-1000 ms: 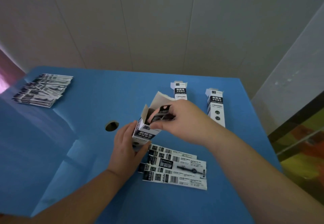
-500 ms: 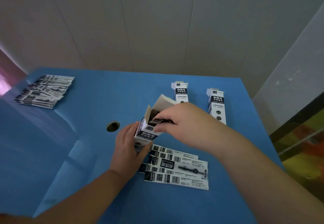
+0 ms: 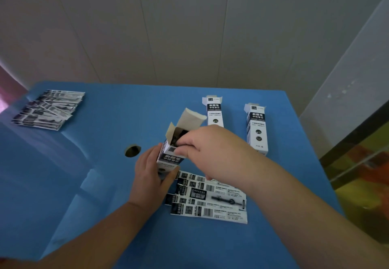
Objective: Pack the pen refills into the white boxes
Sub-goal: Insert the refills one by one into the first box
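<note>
The left hand (image 3: 150, 176) grips the lower part of a white box (image 3: 168, 159) held tilted, its open mouth up and toward the far right. The right hand (image 3: 210, 150) pinches a refill packet (image 3: 179, 137) at that mouth, its length apparently running down the box. More packets (image 3: 210, 199) lie just near of both hands.

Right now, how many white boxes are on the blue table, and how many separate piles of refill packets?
White boxes: 3, one held, two lying beyond
Piles of refill packets: 2, near and far left
Total: 5
</note>
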